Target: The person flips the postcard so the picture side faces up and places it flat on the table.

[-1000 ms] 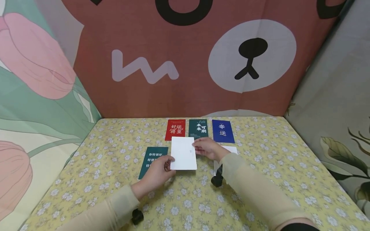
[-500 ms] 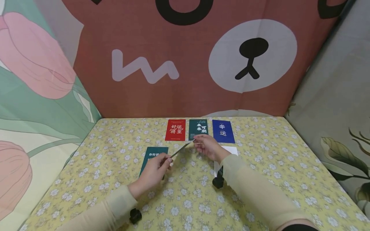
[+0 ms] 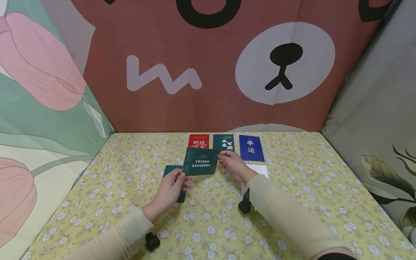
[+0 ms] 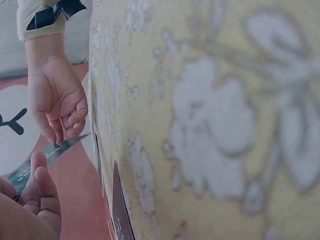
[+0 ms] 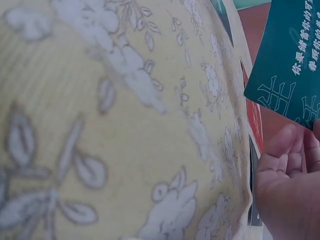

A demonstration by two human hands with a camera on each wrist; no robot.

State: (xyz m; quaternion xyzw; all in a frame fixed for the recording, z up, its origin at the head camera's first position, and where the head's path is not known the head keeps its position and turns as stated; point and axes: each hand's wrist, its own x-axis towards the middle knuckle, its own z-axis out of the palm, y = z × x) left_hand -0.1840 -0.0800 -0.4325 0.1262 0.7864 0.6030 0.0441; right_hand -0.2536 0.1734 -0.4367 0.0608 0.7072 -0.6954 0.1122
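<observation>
A dark green card (image 3: pixel 200 161) with upside-down white lettering is held above the table between both hands. My left hand (image 3: pixel 169 187) pinches its lower left corner, thumb on the near face. At the upper right corner, my right hand (image 3: pixel 234 165) grips the edge with its fingertips. The right wrist view shows the green card (image 5: pixel 290 65) close up, with the right hand (image 5: pixel 295 175) below its edge. In the left wrist view the card (image 4: pixel 35 165) appears nearly edge-on. Another green card (image 3: pixel 182 195) lies under the left hand, mostly covered by it.
Along the back of the table lie a red card (image 3: pixel 199 140), a green card (image 3: pixel 223 141) and a blue card (image 3: pixel 251 148). A white card (image 3: pixel 260 169) lies partly hidden behind the right wrist. The flowered tablecloth (image 3: pixel 208 231) meets a brown bear-print backdrop (image 3: pixel 162 112).
The card between my hands has turned over: its white side faced me, then it stood edge-on, and now the green printed side shows. The left hand has shifted slightly; the cards on the table stay put.
</observation>
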